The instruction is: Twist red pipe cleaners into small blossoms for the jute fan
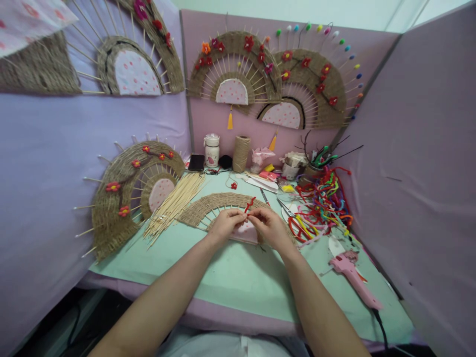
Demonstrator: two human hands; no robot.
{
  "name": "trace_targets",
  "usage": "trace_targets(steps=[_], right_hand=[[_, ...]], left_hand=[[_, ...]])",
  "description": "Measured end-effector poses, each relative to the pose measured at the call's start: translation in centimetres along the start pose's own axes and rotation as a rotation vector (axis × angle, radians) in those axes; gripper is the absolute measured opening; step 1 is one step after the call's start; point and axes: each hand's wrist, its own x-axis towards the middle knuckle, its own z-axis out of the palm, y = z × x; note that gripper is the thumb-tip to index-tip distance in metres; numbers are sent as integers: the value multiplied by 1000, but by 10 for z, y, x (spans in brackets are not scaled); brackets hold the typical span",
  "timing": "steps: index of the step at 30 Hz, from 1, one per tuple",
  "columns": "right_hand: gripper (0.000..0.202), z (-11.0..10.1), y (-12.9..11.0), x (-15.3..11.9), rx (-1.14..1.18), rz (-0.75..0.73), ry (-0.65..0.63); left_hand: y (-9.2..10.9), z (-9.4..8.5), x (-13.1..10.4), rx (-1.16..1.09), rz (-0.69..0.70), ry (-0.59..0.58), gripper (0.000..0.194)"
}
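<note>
Between my two hands is a short red pipe cleaner [251, 204], bent in a zigzag, its free end pointing up and away. My left hand [227, 224] pinches its lower end from the left. From the right, the thumb and fingers of my right hand [268, 225] close on it too, and the fingertips of both hands nearly meet. Right under them lies a twine-woven fan [203, 206] with thin sticks and a pink half-round centre, partly hidden by my hands. Just beyond the fan sits a small red flower [233, 186].
Bamboo sticks [174, 206] lie in a bundle at left beside an upright decorated fan [107, 213]. Scissors [297, 225], a heap of coloured pipe cleaners [329, 198] and a corded pink glue gun [355, 280] are at right. A twine spool [241, 153] and jar [211, 150] stand behind.
</note>
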Motion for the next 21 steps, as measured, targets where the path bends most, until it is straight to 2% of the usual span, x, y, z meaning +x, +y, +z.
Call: trace_targets(steps=[3, 6, 9, 11, 13, 17, 19, 21], right_hand=[[12, -2, -5, -1, -66, -89, -12], [12, -4, -7, -2, -184, -225, -32], [14, -4, -7, -3, -321, -375, -35], [15, -2, -5, -3, -326, -400, -12], [15, -1, -4, -3, -235, -323, 40], [20, 1, -4, 0, 72, -13, 115], [21, 2, -5, 2, 187, 102, 98], [22, 3, -4, 2, 250, 161, 84]], left_hand=[[0, 0, 1, -207, -100, -50, 20], [2, -4, 2, -314, -239, -116, 16], [4, -8, 4, -429, -392, -245, 14], [5, -7, 4, -484, -409, -301, 14], [5, -4, 2, -451, -294, -233, 14], [7, 4, -4, -121, 141, 86, 20], [8, 6, -7, 72, 283, 164, 23], [8, 8, -9, 217, 369, 189, 25]])
